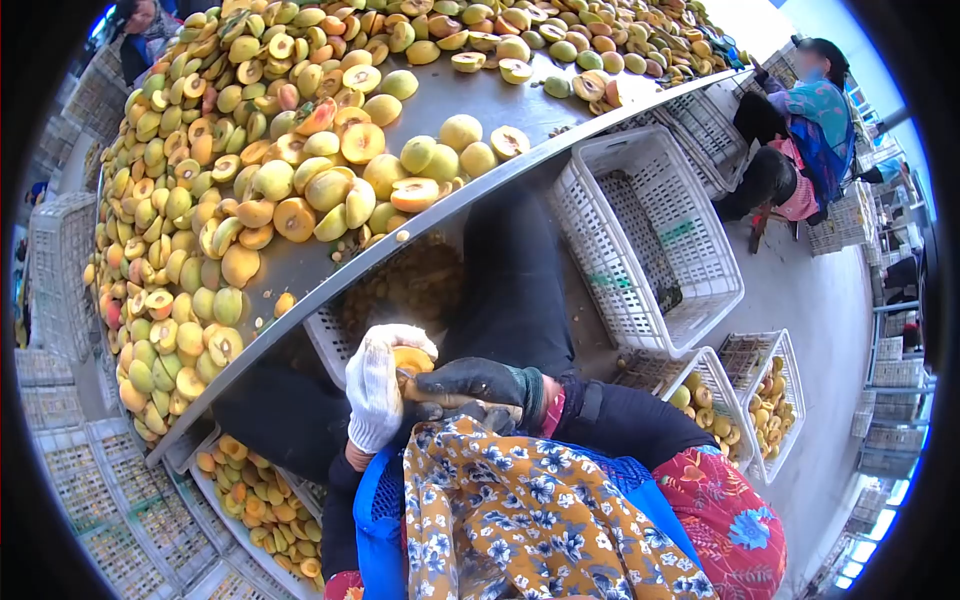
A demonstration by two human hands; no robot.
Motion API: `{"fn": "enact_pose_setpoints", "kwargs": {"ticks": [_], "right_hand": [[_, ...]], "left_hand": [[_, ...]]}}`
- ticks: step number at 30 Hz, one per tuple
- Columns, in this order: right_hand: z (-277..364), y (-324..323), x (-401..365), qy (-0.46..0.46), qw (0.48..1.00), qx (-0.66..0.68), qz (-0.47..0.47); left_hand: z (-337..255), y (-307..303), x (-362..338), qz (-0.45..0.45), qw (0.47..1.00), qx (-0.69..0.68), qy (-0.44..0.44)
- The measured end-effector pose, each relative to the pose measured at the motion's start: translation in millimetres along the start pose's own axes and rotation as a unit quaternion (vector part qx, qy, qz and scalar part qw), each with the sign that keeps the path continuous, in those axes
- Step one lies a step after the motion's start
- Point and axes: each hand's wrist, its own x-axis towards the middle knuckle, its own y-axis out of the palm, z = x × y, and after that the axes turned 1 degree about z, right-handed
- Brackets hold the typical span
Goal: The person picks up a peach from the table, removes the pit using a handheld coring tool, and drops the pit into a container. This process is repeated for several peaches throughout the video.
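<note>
Stacked crates (62,275) stand on the far left. Next, lots of yellow fruit (330,190) is heaped on a shiny metal table (440,95). The white-gloved left hand (374,388) curls around one orange fruit (412,358), near the table. The dark-gloved right hand (470,383) is half curled against that fruit; I can't tell what it grips. Farther right are a white basket (690,240) and a sitting person (822,112).
</note>
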Motion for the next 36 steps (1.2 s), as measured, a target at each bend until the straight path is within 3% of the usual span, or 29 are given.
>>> {"fn": "enact_pose_setpoints", "kwargs": {"ticks": [1, 2, 4, 6, 7, 8, 9, 10, 11, 12, 13, 14, 15, 17, 18, 21, 23, 25, 27, 29, 30, 32, 34, 35, 36], "right_hand": [[-0.5, 5.1, -1.9, -0.061, 0.996, -0.066, 0.008], [1.2, 9.9, -1.9, -0.029, 0.998, -0.048, -0.016], [17.0, 15.3, 14.1, 0.123, 0.981, 0.129, -0.079], [-14.0, -1.7, 17.7, 0.072, 0.996, 0.003, -0.052], [-29.5, -9.3, 19.1, 0.045, 0.996, -0.059, -0.044], [-16.3, -2.3, 18.3, 0.033, 0.995, -0.078, -0.053], [1.9, 0.6, 24.2, 0.111, 0.978, 0.178, 0.013], [21.3, 4.5, 30.4, 0.216, 0.888, 0.404, 0.033], [42.3, 24.6, 35.0, 0.216, 0.931, 0.281, -0.082], [38.3, 17.8, 36.1, 0.210, 0.927, 0.304, -0.066], [32.5, 8.8, 35.9, 0.202, 0.922, 0.327, -0.053], [30.5, 2.6, 36.9, 0.205, 0.913, 0.351, -0.040], [34.7, 2.7, 41.3, 0.223, 0.912, 0.335, -0.085], [47.0, 5.8, 48.3, 0.252, 0.904, 0.296, -0.177], [35.7, -8.1, 45.3, 0.259, 0.874, 0.395, -0.115], [20.6, -22.0, 51.5, 0.268, 0.868, 0.402, -0.113], [19.1, -26.7, 49.4, 0.295, 0.866, 0.382, -0.133], [20.6, -27.4, 43.9, 0.301, 0.871, 0.361, -0.140], [25.2, -29.2, 38.6, 0.290, 0.885, 0.340, -0.133], [39.5, -25.8, 36.2, 0.301, 0.878, 0.327, -0.179], [42.5, -25.0, 34.9, 0.300, 0.879, 0.316, -0.191], [44.6, -27.8, 32.3, 0.290, 0.888, 0.309, -0.181], [49.9, -10.6, 42.0, 0.287, 0.916, 0.132, -0.246], [51.9, -3.2, 46.3, 0.281, 0.919, 0.041, -0.274], [45.4, -7.3, 46.2, 0.220, 0.946, -0.109, -0.214]], "left_hand": [[0.8, -1.7, -1.1, 0.007, 1.000, 0.008, 0.004], [1.5, -2.4, -1.0, 0.013, 1.000, 0.017, 0.009], [4.8, -0.8, 3.7, -0.018, 1.000, -0.017, -0.003], [8.0, 2.3, 5.5, -0.095, 0.992, -0.081, -0.035], [12.1, 1.0, 7.0, -0.130, 0.990, -0.049, -0.009], [-2.9, 2.2, 4.7, -0.179, 0.982, -0.056, -0.019], [-6.9, -11.2, -2.3, -0.231, 0.971, -0.053, -0.033], [-10.8, -24.3, -9.4, -0.284, 0.956, -0.051, -0.046], [-14.6, -37.4, -16.2, -0.334, 0.939, -0.050, -0.059], [-9.8, -61.5, -32.4, -0.382, 0.914, 0.136, 0.012], [-15.6, -84.4, -52.0, -0.401, 0.863, 0.306, -0.001], [-21.2, -107.5, -71.4, -0.426, 0.777, 0.463, -0.022], [-39.4, -123.8, -89.6, -0.423, 0.677, 0.590, -0.123], [-56.2, -140.7, -106.7, -0.417, 0.526, 0.683, -0.288], [-59.2, -143.8, -102.2, -0.429, 0.480, 0.722, -0.254], [-60.4, -146.9, -46.6, -0.370, 0.612, 0.695, -0.077], [-70.3, -122.0, 22.8, -0.286, 0.675, 0.680, -0.014], [-55.2, -115.9, 92.0, -0.222, 0.683, 0.692, 0.070], [-33.4, -118.8, 135.9, -0.163, 0.606, 0.759, 0.172], [-22.8, -121.9, 153.8, -0.083, 0.638, 0.754, 0.136], [-16.9, -132.0, 161.2, -0.071, 0.634, 0.751, 0.171], [-27.1, -137.4, 151.8, -0.045, 0.661, 0.741, 0.113], [-29.4, -146.0, 138.0, -0.059, 0.666, 0.743, 0.010], [-31.1, -153.4, 129.7, -0.089, 0.732, 0.674, -0.040], [-33.4, -161.5, 119.3, -0.119, 0.788, 0.597, -0.089]]}}
